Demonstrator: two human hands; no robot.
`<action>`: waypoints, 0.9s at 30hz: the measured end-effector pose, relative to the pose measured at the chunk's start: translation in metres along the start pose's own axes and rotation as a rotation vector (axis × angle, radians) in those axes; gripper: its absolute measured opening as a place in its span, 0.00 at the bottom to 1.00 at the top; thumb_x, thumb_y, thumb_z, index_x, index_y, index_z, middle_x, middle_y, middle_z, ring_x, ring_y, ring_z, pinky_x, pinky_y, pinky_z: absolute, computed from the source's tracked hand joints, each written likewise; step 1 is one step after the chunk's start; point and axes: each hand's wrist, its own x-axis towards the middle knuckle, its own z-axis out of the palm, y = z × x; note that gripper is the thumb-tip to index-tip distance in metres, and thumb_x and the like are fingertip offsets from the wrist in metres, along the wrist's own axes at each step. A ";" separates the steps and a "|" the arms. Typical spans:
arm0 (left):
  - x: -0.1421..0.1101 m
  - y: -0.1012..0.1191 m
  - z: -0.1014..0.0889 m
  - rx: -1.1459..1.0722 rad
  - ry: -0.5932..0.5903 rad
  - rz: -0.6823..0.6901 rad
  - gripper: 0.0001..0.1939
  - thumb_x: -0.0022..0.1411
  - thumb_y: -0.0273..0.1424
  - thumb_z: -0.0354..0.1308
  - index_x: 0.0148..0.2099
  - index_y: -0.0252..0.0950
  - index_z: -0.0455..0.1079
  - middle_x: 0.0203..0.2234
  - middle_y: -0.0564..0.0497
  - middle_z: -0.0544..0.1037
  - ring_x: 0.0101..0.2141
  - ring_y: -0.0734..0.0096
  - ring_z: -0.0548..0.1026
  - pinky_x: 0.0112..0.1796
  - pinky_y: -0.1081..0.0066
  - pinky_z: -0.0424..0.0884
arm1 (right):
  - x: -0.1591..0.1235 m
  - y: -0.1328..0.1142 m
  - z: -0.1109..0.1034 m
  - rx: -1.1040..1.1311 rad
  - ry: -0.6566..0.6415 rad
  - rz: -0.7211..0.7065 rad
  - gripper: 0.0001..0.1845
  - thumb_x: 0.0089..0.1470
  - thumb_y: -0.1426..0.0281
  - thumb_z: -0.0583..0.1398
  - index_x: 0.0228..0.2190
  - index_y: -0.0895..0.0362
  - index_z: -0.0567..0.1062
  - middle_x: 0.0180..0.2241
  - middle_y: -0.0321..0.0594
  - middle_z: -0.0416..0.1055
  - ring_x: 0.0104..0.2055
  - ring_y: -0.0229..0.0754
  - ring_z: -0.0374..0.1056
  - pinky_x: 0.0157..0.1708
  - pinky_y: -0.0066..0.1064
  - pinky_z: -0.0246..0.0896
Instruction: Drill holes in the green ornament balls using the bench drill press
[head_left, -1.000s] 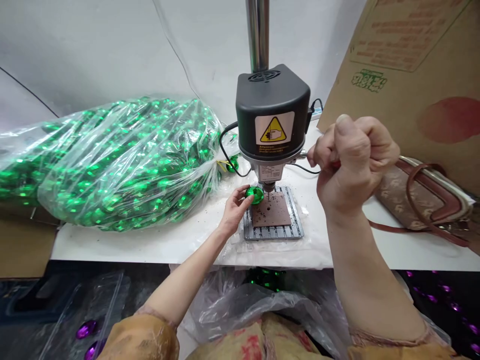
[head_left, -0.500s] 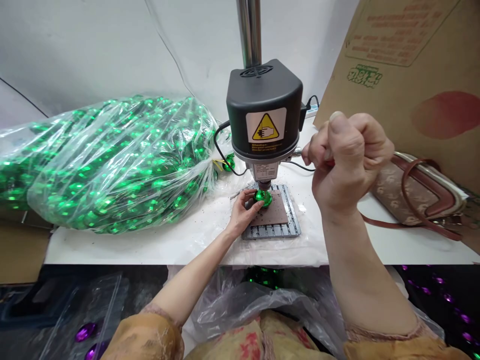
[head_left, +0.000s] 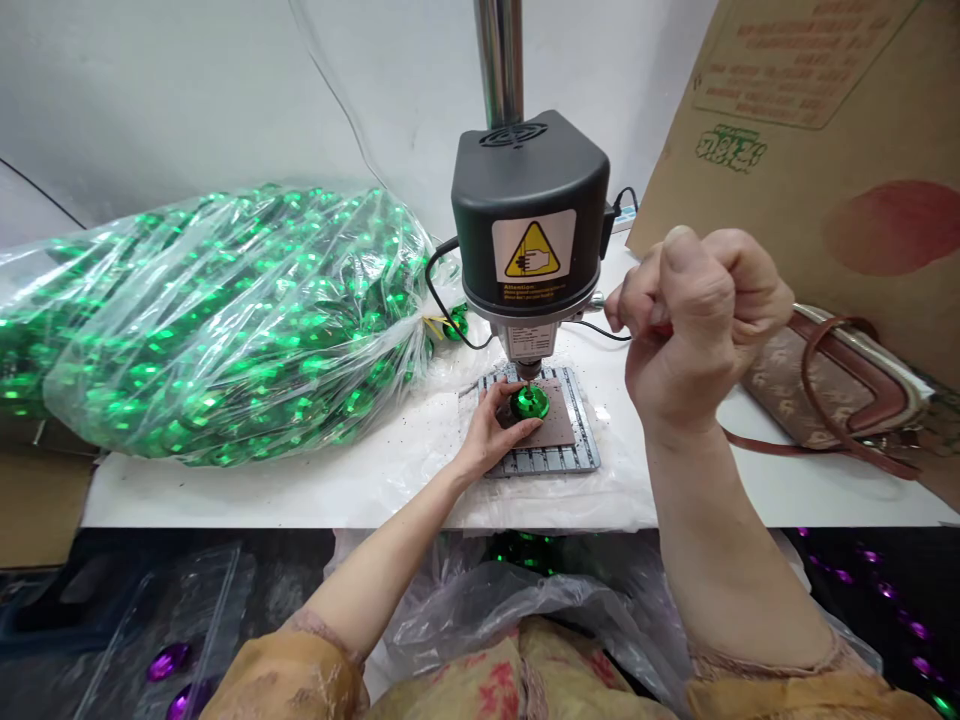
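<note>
Grip and alignment at the drill, both hands engaged.
From the left, we note the tied bag of green pieces point(head_left: 247, 350) beside the work. Our left hand point(head_left: 491, 435) pinches the green faceted piece point(head_left: 531, 403), fingers at its far-left side, thumb along its near edge; the piece sits over the brown board point(head_left: 561, 427), directly below the chuck point(head_left: 529, 369). We judge that it should lie flat and centred under the bit, held firmly by its rim with fingertips clear of the tip. To the right, our right hand point(head_left: 701, 310) is clenched at the lever point(head_left: 598, 301), its grip end mostly hidden; we advise light, even pressure, easing off if the piece twists.
</note>
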 end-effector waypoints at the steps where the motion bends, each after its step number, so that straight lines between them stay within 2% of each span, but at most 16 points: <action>1: 0.000 -0.001 0.000 0.007 -0.006 0.010 0.27 0.51 0.39 0.74 0.52 0.42 0.73 0.52 0.45 0.78 0.65 0.46 0.64 0.66 0.47 0.55 | 0.000 0.000 0.000 0.010 -0.003 0.000 0.22 0.56 0.64 0.63 0.18 0.53 0.59 0.13 0.26 0.51 0.15 0.31 0.50 0.18 0.32 0.46; 8: -0.001 -0.004 0.001 0.006 -0.009 0.039 0.27 0.52 0.38 0.74 0.53 0.43 0.72 0.51 0.45 0.77 0.65 0.48 0.65 0.66 0.49 0.54 | -0.009 0.001 -0.004 0.044 -0.052 -0.062 0.24 0.58 0.69 0.60 0.18 0.56 0.54 0.13 0.27 0.48 0.15 0.27 0.47 0.18 0.28 0.47; 16: -0.001 -0.006 0.001 0.010 -0.029 0.043 0.27 0.53 0.39 0.74 0.53 0.43 0.71 0.51 0.46 0.77 0.66 0.49 0.64 0.67 0.49 0.53 | -0.019 0.004 -0.006 0.042 -0.051 -0.128 0.24 0.56 0.73 0.58 0.17 0.57 0.49 0.13 0.27 0.46 0.15 0.27 0.45 0.16 0.27 0.47; 23: -0.002 -0.007 0.001 0.023 -0.026 0.058 0.27 0.54 0.40 0.73 0.53 0.42 0.71 0.50 0.46 0.78 0.66 0.48 0.64 0.66 0.49 0.54 | -0.023 0.008 -0.011 0.020 -0.057 -0.165 0.25 0.56 0.74 0.58 0.17 0.58 0.48 0.13 0.28 0.46 0.14 0.27 0.45 0.16 0.28 0.45; 27: -0.001 -0.009 0.001 0.058 -0.029 0.078 0.27 0.54 0.42 0.72 0.54 0.42 0.70 0.51 0.46 0.78 0.65 0.48 0.65 0.66 0.48 0.55 | -0.027 0.012 -0.014 0.006 -0.064 -0.227 0.26 0.56 0.74 0.59 0.16 0.58 0.49 0.13 0.28 0.45 0.15 0.26 0.46 0.17 0.27 0.48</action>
